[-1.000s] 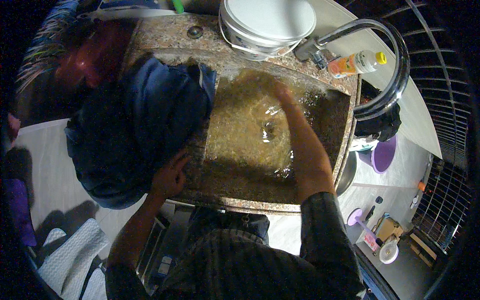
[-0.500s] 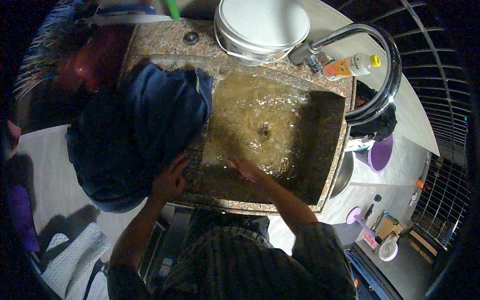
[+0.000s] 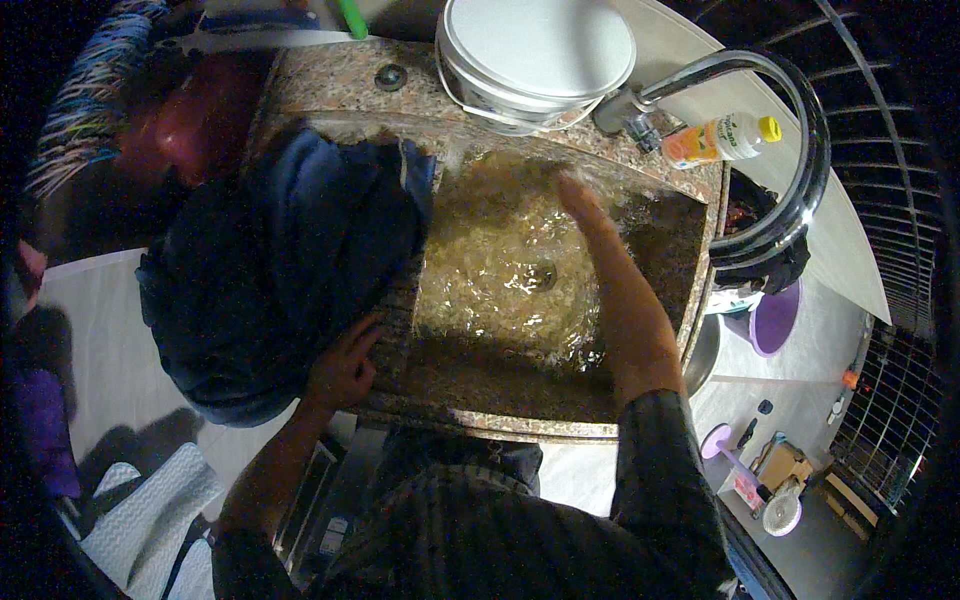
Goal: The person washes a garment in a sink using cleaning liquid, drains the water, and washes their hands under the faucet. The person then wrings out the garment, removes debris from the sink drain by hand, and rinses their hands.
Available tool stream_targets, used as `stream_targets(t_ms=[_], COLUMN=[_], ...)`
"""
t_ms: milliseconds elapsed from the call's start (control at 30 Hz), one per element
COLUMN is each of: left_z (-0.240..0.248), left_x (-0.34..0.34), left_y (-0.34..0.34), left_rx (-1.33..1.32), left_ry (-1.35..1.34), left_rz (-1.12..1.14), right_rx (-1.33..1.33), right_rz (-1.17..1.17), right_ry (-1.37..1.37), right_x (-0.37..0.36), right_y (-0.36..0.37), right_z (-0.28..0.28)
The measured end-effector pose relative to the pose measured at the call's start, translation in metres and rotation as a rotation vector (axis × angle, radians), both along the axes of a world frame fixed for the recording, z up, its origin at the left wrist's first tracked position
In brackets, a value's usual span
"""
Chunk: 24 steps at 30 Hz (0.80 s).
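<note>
My right hand (image 3: 582, 196) reaches to the far side of a speckled stone sink (image 3: 470, 398), at the surface of shallow rippling water (image 3: 500, 235). Water and blur hide its fingers. Near the middle of the basin the round drain (image 3: 541, 275) shows through the water. On the left, a big bundle of dark blue cloth (image 3: 290, 250) lies heaped over the sink's ledge and hangs off the front edge. My left hand (image 3: 345, 368) rests on the ledge against that cloth, its fingers stretched out and holding nothing.
Behind the basin stand a lidded white bucket (image 3: 540, 50), a curved chrome faucet (image 3: 810, 150) and a yellow-capped bottle (image 3: 722, 140). A small dark round piece (image 3: 391, 77) lies on the back ledge. On the floor at right is a purple bucket (image 3: 775, 318).
My right hand has swept from the near left of the basin to its far side, through the water. The left hand and the blue cloth stay in place.
</note>
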<state>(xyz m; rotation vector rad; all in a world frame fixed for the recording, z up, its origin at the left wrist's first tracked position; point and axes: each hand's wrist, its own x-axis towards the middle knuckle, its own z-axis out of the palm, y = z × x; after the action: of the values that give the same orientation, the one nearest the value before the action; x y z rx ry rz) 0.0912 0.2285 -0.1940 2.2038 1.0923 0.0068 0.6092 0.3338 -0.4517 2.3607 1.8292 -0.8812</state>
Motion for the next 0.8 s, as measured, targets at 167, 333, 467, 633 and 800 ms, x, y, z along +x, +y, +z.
stream_targets(t_ms=[167, 333, 467, 633, 800], left_z=[-0.014, -0.015, -0.005, -0.015, -0.025], left_x=[0.03, 0.011, 0.018, 0.022, 0.008], left_y=[0.004, 0.003, 0.006, 0.004, -0.002], left_rx=[0.039, -0.016, 0.039, 0.032, 0.091], left_ry=[-0.069, -0.025, -0.062, -0.076, -0.034], left_rz=[-0.089, -0.055, -0.084, -0.096, -0.086], right_rx=[0.268, 0.052, -0.26, -1.107, -0.219], right_rz=[-0.301, -0.564, 0.148, -0.594, -0.304], right_ry=[-0.002, 0.749, 0.826, 0.955, 0.223], right_x=[-0.07, -0.237, -0.18, 0.027, 0.039], right_y=[0.042, -0.055, -0.243, -0.306, -0.15], right_z=[-0.032, 0.002, -0.035, -0.039, -0.026])
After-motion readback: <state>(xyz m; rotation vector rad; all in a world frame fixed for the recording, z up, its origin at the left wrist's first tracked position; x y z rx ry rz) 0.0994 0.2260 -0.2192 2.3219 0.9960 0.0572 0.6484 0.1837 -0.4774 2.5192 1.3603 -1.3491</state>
